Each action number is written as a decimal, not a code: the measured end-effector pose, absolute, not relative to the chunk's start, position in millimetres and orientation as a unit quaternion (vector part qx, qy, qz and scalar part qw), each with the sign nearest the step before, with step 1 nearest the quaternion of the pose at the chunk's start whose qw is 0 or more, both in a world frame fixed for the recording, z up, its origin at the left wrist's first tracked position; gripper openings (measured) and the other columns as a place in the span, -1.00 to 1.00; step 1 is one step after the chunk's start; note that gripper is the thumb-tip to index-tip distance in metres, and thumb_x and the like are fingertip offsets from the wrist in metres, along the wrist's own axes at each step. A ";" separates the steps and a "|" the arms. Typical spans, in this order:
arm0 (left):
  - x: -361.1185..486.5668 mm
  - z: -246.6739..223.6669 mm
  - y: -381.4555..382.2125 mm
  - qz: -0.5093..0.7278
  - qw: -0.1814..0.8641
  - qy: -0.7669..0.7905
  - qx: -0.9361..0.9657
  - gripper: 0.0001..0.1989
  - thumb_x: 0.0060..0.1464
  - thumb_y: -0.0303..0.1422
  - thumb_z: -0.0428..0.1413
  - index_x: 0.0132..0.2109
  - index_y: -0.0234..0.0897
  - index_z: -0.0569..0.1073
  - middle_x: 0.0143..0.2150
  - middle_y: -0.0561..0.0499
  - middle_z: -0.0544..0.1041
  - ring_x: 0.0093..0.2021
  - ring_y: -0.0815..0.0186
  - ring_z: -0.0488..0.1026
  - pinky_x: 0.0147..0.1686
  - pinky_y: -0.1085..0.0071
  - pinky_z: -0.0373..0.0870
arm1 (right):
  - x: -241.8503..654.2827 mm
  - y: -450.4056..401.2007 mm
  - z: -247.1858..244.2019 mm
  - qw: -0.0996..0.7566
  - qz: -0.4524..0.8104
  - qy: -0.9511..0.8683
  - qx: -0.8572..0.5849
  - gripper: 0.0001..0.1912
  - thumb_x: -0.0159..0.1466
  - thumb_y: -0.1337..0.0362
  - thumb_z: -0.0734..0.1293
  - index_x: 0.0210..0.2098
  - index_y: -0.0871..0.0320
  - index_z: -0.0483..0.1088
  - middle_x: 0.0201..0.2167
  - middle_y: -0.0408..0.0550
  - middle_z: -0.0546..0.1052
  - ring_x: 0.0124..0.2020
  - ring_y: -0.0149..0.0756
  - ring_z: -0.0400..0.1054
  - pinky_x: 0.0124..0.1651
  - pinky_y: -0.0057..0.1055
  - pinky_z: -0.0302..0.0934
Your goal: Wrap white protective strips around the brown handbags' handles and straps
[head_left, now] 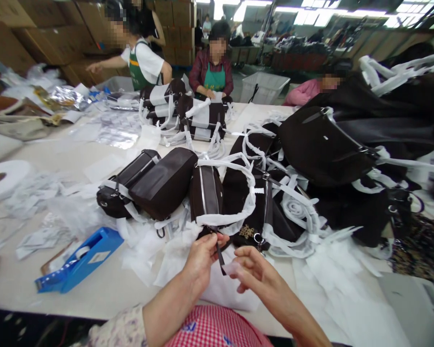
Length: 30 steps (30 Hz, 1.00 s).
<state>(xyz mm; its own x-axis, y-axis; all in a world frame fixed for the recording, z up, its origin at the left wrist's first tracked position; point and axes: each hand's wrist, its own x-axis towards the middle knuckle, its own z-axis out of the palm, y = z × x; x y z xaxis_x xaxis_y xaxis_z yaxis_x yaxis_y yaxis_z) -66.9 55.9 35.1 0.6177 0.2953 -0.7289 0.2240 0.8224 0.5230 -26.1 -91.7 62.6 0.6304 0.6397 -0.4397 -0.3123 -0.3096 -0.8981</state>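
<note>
My left hand (201, 255) is closed on a narrow dark strap (220, 260), pinched between thumb and fingers. The strap hangs from the end of a small dark handbag (207, 190), whose handle (249, 193) is wrapped in white. A small, thin, whitish piece (231, 268) sits between the thumb and fingertips of my right hand (256, 272), right by the strap's lower end. Beside the bag on the right lies a dark bag with a gold-coloured ornament (246, 232) and a ring.
A blue tape dispenser (83, 258) stands at left, near a white roll (3, 179). Dark bags (162, 185) lie beside the held one, with a large bag pile (329, 144) at right. White sheets (332, 284) cover the right front. Co-workers (213, 72) are across the table.
</note>
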 end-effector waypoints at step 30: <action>-62.6 42.8 61.0 -0.048 0.852 0.440 0.281 -0.89 0.21 -0.53 0.00 -0.31 -0.39 0.36 -0.27 -0.21 0.58 -0.38 0.30 0.58 -0.71 0.65 0.16 | -77.8 -143.1 21.5 0.366 0.053 -0.176 -0.912 -0.67 0.28 0.11 0.22 -0.13 0.07 0.53 -0.17 0.01 0.62 -0.20 -0.10 0.53 -0.16 -0.33 0.35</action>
<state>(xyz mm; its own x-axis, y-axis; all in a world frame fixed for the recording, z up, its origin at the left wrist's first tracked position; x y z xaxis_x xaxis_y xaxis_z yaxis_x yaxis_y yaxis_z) -62.6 61.0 42.8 0.6081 0.1656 -0.7764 0.3283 0.8380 0.4358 -77.8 -143.1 21.5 0.9322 0.3605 0.0324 0.2828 -0.6695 -0.6869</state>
